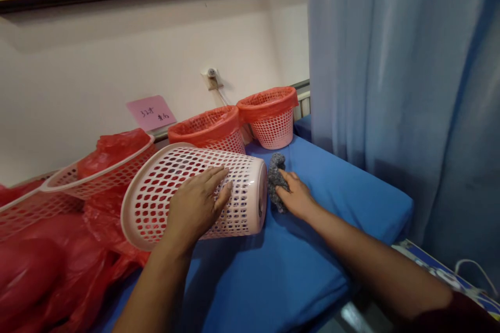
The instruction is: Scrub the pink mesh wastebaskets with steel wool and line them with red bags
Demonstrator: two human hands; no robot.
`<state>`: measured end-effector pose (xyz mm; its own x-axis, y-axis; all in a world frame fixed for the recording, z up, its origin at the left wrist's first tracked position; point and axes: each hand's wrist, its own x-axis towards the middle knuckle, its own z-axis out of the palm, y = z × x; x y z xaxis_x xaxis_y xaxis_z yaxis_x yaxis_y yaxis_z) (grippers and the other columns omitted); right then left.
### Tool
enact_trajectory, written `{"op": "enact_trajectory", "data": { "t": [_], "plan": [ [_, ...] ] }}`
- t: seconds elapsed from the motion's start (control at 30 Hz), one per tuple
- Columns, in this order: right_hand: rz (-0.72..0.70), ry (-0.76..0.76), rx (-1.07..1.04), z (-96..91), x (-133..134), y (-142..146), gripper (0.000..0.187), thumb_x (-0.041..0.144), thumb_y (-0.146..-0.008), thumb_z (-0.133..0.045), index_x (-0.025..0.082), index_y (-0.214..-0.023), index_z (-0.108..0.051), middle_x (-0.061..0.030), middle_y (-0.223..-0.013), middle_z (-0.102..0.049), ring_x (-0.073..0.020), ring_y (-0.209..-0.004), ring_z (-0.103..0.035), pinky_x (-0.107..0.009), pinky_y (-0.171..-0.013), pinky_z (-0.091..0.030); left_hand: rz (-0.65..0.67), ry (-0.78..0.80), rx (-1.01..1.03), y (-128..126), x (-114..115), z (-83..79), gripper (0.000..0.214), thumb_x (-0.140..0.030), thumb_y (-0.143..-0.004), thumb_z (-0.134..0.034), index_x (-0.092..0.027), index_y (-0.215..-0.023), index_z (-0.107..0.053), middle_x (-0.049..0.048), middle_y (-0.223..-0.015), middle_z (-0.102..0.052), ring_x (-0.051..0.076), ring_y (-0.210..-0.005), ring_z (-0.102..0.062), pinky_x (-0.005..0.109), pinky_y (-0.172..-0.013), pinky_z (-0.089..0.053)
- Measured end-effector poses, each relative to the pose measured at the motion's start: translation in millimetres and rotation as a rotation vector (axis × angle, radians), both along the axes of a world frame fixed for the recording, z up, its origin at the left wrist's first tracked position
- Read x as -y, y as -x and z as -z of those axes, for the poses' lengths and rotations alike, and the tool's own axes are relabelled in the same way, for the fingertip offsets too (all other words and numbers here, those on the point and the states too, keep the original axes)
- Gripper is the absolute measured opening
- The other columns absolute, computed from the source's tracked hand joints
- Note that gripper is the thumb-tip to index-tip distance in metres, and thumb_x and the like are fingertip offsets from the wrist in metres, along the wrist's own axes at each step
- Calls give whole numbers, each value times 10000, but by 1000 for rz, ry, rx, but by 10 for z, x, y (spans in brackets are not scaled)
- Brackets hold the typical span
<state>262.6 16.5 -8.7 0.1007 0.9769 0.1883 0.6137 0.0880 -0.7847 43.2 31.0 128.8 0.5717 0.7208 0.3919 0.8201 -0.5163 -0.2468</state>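
A pale pink perforated plastic wastebasket (156, 203) lies on its side on the blue bed, its base toward the right. My left hand (201, 200) rests flat on the upper side of this basket, fingers stretched out. In my right hand (295, 195) is a crumpled dark grey cloth (276, 182), held beside the basket's base. Whether the cloth touches the base is hard to tell. Red plastic bags (50, 265) lie in a heap left of the basket.
Two upright wastebaskets, a nearer one (230, 141) and a farther one (273, 127), have red liners over their rims. Another basket (113, 174) stands at left. A pink note (151, 113) and a socket (212, 78) are by the wall. A blue curtain (383, 62) hangs right of the bed (351, 187).
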Motion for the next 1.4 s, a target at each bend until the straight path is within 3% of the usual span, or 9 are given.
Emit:
{"op": "enact_trajectory", "data": {
  "t": [0.2, 0.4, 0.6, 0.8, 0.97, 1.13, 1.2, 1.3, 1.4],
  "plan": [
    [-200, 150, 128, 143, 45, 111, 347, 253, -809, -609, 234, -1123, -754, -81, -1172, -703, -253, -989, -699, -366, -939, -534, 1, 13, 10, 64, -15, 11, 524, -463, -1008, -389, -165, -1321, -685, 119, -1359, -697, 318, -1258, -653, 487, -1084, -504],
    [-44, 135, 5, 86, -348, -112, 601, 210, -859, -548, 204, -1460, -541, -128, -1376, -627, -277, -1228, -633, -402, -1069, -481, 88, -32, 61, 228, 95, 90, 498, -483, -992, -437, -185, -1308, -681, 118, -1358, -698, 335, -1261, -646, 518, -1077, -500],
    [-278, 102, -71, 196, -398, 81, 642, 153, -778, -615, 294, -1404, -600, -8, -1239, -728, -193, -1073, -707, -293, -953, -553, 99, -67, 113, 613, 149, 93, 492, -486, -989, -454, -151, -1303, -632, 170, -1335, -688, 340, -1298, -605, 514, -1120, -451],
    [-417, 65, -5, 312, -142, 260, 653, 175, -749, -649, 243, -1398, -622, -74, -1407, -632, -247, -1287, -601, -364, -1131, -441, -14, -72, 28, 545, 307, 243, 1010, -818, -745, -603, -75, -1420, -482, 289, -1469, -527, 481, -1402, -443, 661, -1146, -330],
    [-379, 64, -58, 331, -114, 256, 638, 165, -735, -659, 247, -1368, -649, -63, -1388, -651, -247, -1289, -602, -362, -1126, -451, -171, -135, -5, 291, 448, 389, 960, -634, -759, -675, -67, -1476, -382, 322, -1523, -442, 504, -1434, -380, 675, -1144, -294],
    [-231, 111, -157, 367, -178, 109, 505, 143, -758, -631, 253, -1244, -713, -21, -1092, -772, -209, -948, -740, -333, -890, -595, -95, -41, -43, 463, 452, 292, 875, -561, -782, -660, -97, -1475, -396, 295, -1512, -453, 465, -1401, -443, 613, -1111, -400],
    [-105, 107, -186, 338, -169, 63, 511, 163, -817, -583, 241, -1317, -656, -48, -1118, -757, -225, -975, -733, -386, -918, -590, -80, -13, -44, 544, 446, 259, 877, -587, -790, -654, -112, -1482, -401, 287, -1521, -445, 461, -1398, -449, 610, -1095, -422],
    [59, -79, -219, 223, -41, 127, 575, 220, -893, -520, 223, -1468, -503, -104, -1370, -624, -244, -1251, -617, -448, -1102, -484, -65, -8, -32, 600, 431, 260, 889, -612, -800, -648, -106, -1491, -412, 289, -1529, -433, 467, -1400, -442, 621, -1097, -417],
    [-25, -419, -183, 104, 170, 357, 600, 239, -899, -539, 229, -1496, -472, -115, -1503, -484, -236, -1394, -490, -418, -1181, -410, -41, -14, -26, 608, 402, 296, 874, -594, -818, -645, -106, -1505, -411, 284, -1533, -429, 464, -1402, -440, 617, -1103, -410]
  ]
}}
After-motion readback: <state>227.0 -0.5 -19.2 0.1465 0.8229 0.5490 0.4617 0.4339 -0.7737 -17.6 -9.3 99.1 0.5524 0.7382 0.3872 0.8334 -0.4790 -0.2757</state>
